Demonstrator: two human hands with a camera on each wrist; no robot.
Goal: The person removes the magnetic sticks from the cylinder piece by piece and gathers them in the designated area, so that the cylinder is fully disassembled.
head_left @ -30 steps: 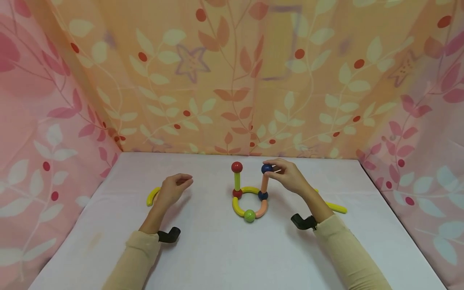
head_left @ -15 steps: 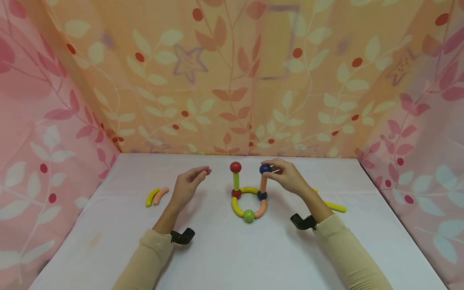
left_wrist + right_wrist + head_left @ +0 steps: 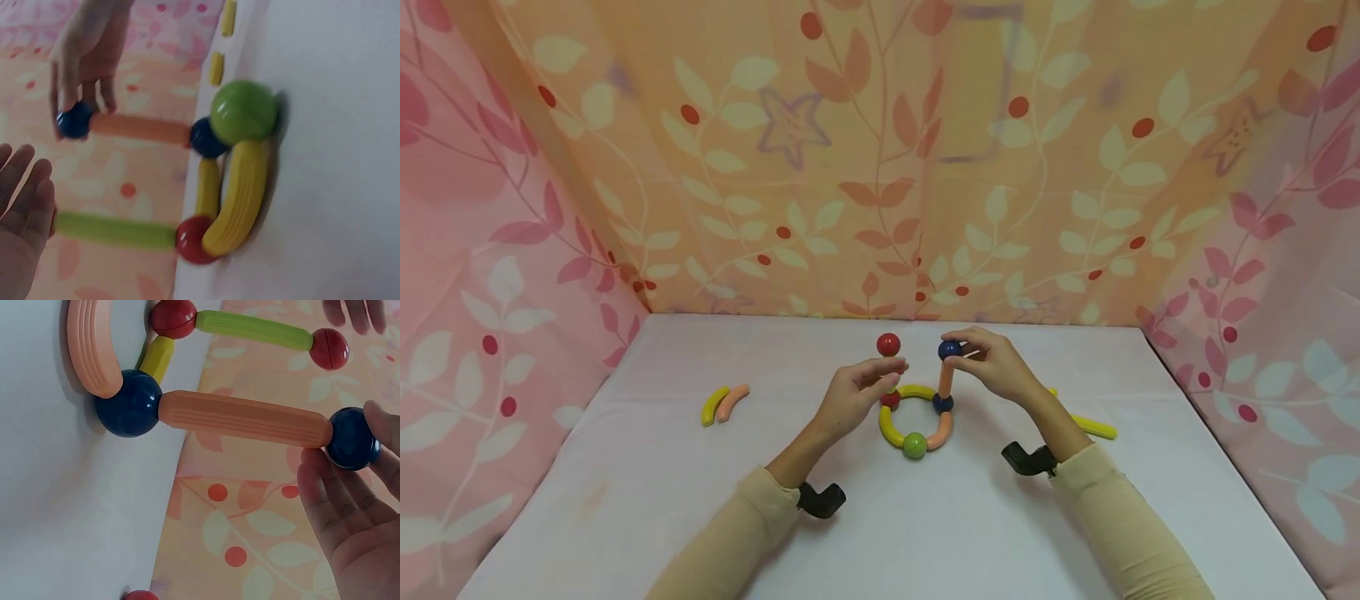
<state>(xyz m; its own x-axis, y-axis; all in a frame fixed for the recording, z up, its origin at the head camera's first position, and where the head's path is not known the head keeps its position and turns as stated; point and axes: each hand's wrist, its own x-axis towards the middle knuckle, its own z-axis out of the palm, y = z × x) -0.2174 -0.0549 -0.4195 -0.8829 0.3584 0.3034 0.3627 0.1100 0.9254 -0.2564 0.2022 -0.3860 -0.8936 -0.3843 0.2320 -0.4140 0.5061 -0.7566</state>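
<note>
Blue ball (image 3: 949, 350) tops an upright orange rod (image 3: 946, 380); my right hand (image 3: 996, 362) pinches this ball between thumb and fingers. The rod stands on a lower blue ball (image 3: 943, 403). Beside it, a green rod (image 3: 255, 330) rises from a red ball (image 3: 891, 399) and carries another red ball (image 3: 888, 344). My left hand (image 3: 850, 400) has its fingers extended near that upper red ball, apart from it in the right wrist view. It hides most of the green rod in the head view. Curved yellow (image 3: 891, 428) and orange (image 3: 942, 432) sticks join the lower balls and a green ball (image 3: 914, 445) in a ring.
On the left of the white table (image 3: 625, 500) lie a curved yellow stick (image 3: 715, 406) and a curved orange stick (image 3: 733, 403). A yellow rod (image 3: 1095, 427) lies behind my right forearm. Patterned cloth (image 3: 880, 167) encloses the table's back and sides.
My left hand has moved right, from beside the loose curved sticks to the green rod and upper red ball. My right hand stays on the upper blue ball.
</note>
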